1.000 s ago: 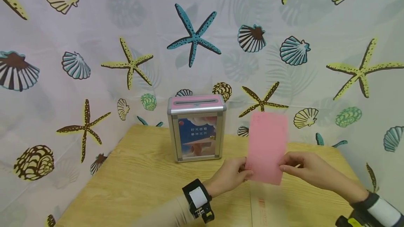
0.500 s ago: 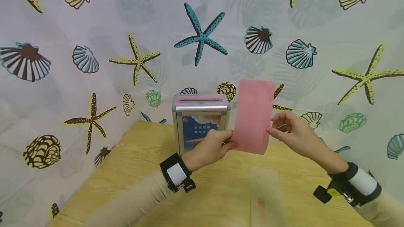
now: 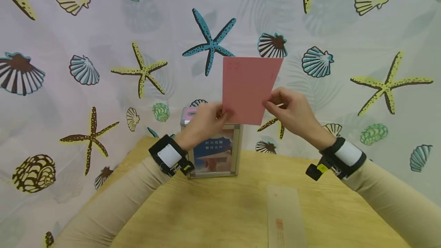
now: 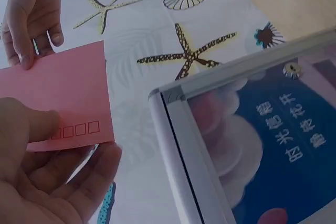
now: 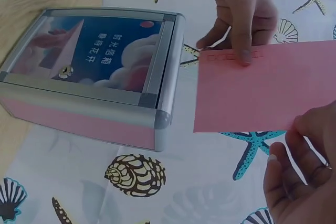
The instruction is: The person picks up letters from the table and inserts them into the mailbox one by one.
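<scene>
A pink envelope with printed red boxes is held up in both hands, in front of the patterned curtain. My left hand pinches its left edge low down, thumb over the printed boxes in the left wrist view. At its right edge, my right hand grips it between thumb and fingers. Behind my left hand stands a letter box with a silver frame, a picture front and a small lock. Its pink slotted top is mostly hidden by that hand and the envelope. In the right wrist view the envelope's end is beside the letter box.
A tan envelope with a red mark lies on the wooden table at the front right. The curtain, printed with shells and starfish, hangs close around the table's back and sides.
Both hands have raised the pink envelope and carried it leftward, from right of the letter box to above its top edge. The tan envelope stays on the table.
</scene>
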A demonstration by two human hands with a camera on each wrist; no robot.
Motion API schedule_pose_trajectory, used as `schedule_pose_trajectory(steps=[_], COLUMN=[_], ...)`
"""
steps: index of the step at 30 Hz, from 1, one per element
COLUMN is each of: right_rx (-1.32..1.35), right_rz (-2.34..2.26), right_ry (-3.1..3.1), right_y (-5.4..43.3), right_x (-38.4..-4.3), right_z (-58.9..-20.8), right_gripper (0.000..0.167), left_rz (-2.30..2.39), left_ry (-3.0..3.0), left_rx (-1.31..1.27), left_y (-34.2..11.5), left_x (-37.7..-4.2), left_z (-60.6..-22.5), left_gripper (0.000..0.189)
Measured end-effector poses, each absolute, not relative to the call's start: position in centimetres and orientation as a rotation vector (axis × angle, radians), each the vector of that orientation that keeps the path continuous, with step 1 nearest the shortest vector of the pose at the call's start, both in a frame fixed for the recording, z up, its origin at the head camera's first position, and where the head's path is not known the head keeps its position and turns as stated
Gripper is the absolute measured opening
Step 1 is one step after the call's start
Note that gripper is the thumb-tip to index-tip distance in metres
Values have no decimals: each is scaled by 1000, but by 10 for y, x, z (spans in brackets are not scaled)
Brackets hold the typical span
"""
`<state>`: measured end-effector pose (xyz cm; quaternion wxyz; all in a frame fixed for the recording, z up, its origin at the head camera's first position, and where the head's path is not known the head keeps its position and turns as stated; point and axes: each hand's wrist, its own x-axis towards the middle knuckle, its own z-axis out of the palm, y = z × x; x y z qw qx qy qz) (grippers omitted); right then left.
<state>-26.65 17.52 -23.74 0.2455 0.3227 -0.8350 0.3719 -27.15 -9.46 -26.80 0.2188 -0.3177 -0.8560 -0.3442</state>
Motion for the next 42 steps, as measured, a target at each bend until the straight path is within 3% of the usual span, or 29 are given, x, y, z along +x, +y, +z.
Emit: schedule_pose_trajectory(steps=[8, 14, 31, 42], right_rx=[899, 913, 953, 946], right_rz=[979, 984, 1008, 988], right_ry=[-2227, -2213, -2252, -2309], right_y=[146, 126, 101, 97], right_x=[-292, -302, -340, -343], right_z=[-222, -214, -248, -246], right_gripper=[12, 12, 9, 10], left_rz=[-932, -968, -962, -893], left_ry=[-2328, -2269, -2389, -2520], left_rx=[-779, -767, -714, -660], left_y=[-126, -139, -154, -160], left_x=[-283, -286, -310, -318], left_z=[-235, -225, -252, -262], left_gripper=[15, 24, 16, 18])
